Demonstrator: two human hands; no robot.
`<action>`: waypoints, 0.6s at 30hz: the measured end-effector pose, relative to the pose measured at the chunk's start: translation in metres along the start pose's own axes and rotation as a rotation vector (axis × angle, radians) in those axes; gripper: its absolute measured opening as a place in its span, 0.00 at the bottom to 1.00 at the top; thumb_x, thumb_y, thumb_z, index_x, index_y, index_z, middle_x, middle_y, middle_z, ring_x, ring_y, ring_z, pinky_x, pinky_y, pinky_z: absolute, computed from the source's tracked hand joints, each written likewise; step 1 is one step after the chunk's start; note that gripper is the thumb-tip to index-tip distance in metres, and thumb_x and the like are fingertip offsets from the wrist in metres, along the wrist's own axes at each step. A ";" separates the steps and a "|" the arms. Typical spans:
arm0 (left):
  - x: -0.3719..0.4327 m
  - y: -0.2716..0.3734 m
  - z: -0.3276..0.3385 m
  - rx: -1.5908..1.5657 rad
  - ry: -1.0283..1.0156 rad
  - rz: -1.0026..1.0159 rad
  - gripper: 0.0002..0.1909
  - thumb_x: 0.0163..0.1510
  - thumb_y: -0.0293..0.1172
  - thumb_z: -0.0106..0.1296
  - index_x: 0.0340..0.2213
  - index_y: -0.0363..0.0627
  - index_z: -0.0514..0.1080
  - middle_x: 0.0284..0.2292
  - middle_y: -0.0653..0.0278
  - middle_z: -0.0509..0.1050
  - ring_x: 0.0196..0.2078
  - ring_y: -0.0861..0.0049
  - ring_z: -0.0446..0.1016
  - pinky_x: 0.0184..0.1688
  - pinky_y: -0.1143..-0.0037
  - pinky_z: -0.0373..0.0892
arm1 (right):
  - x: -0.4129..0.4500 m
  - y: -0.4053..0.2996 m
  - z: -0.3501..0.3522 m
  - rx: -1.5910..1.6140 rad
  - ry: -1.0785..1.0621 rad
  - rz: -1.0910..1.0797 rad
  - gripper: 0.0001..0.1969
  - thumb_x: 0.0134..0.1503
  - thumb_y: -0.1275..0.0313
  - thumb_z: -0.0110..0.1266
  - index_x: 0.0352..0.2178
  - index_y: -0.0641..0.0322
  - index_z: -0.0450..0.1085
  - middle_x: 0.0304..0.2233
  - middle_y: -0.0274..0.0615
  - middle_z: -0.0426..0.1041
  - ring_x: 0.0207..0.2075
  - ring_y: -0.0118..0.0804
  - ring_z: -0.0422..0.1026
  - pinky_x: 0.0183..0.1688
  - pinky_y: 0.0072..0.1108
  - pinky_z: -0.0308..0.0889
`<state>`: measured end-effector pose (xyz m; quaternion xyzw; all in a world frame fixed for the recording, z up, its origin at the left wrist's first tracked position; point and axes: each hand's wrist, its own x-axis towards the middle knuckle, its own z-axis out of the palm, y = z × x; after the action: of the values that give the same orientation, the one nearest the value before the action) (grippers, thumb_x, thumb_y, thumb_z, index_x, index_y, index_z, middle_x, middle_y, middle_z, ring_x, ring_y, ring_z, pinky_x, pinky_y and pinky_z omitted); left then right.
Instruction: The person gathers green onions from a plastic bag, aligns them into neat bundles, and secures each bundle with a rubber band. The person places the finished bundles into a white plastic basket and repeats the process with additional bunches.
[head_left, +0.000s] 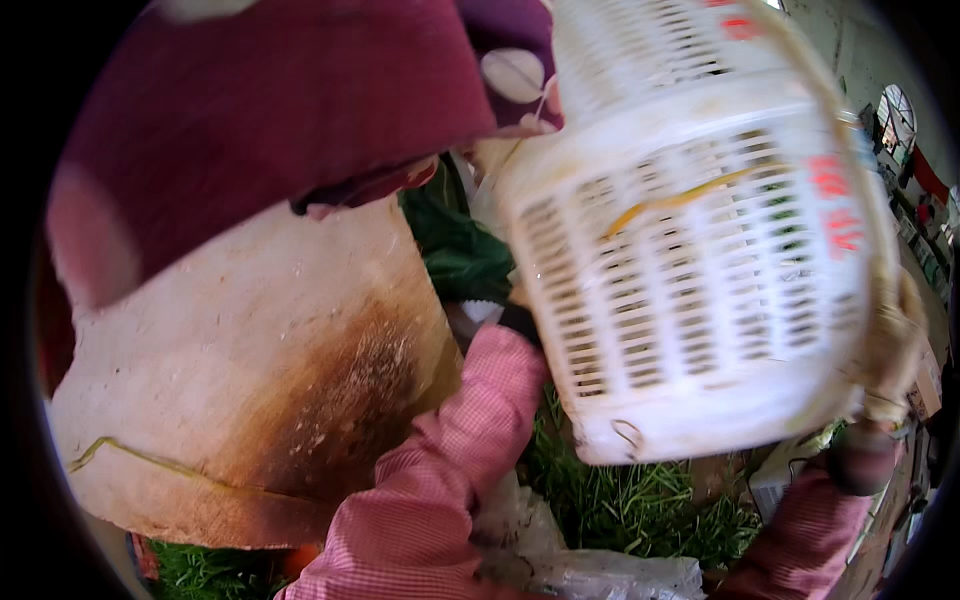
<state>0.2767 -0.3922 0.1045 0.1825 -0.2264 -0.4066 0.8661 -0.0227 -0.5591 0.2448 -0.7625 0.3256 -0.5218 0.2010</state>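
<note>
A white slatted plastic basket (675, 300) is tilted up in the air before me, one side facing the camera and its rim towards the right. Red markings show near that rim, and a yellowed stem clings to the slats. My right hand (892, 352), blurred, grips the rim at the right. At the basket's left edge my left hand (517, 292) is mostly hidden behind the plastic and appears to support it; its fingers cannot be seen. Both forearms wear pink checked sleeves with dark cuffs. Cut green leaves (622, 510) lie below the basket.
Another person's maroon patterned sleeve (285, 112) fills the upper left. Under it lies a pale board (225, 360) with a brown stain and a thin stem. Clear plastic sheeting (615, 574) is at the bottom, dark green material (465, 240) behind, more greens (210, 574) at lower left.
</note>
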 end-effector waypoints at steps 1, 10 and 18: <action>-0.004 -0.001 -0.010 -0.051 -0.055 0.010 0.27 0.55 0.51 0.36 0.50 0.47 0.59 0.47 0.61 0.65 0.49 0.67 0.63 0.51 0.65 0.61 | -0.003 -0.009 0.028 -0.126 0.069 -0.078 0.17 0.55 0.59 0.48 0.38 0.63 0.69 0.28 0.37 0.74 0.27 0.24 0.69 0.31 0.17 0.65; -0.084 -0.006 -0.107 0.175 0.560 0.028 0.14 0.55 0.38 0.42 0.40 0.46 0.63 0.35 0.66 0.67 0.40 0.70 0.64 0.43 0.68 0.61 | -0.040 -0.081 0.189 -0.631 0.188 -0.963 0.02 0.47 0.72 0.44 0.21 0.54 0.61 0.18 0.31 0.61 0.20 0.28 0.61 0.21 0.19 0.60; -0.033 0.065 0.075 2.012 -0.080 1.118 0.32 0.50 0.38 0.46 0.55 0.43 0.53 0.54 0.52 0.55 0.60 0.62 0.48 0.59 0.57 0.40 | -0.047 -0.083 0.232 -0.606 -0.119 -0.802 0.10 0.48 0.68 0.46 0.34 0.57 0.66 0.23 0.34 0.68 0.27 0.30 0.70 0.29 0.25 0.64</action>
<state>0.2578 -0.3365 0.1914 0.6521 -0.5250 0.3933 0.3800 0.2043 -0.4744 0.1804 -0.8799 0.1319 -0.3956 -0.2275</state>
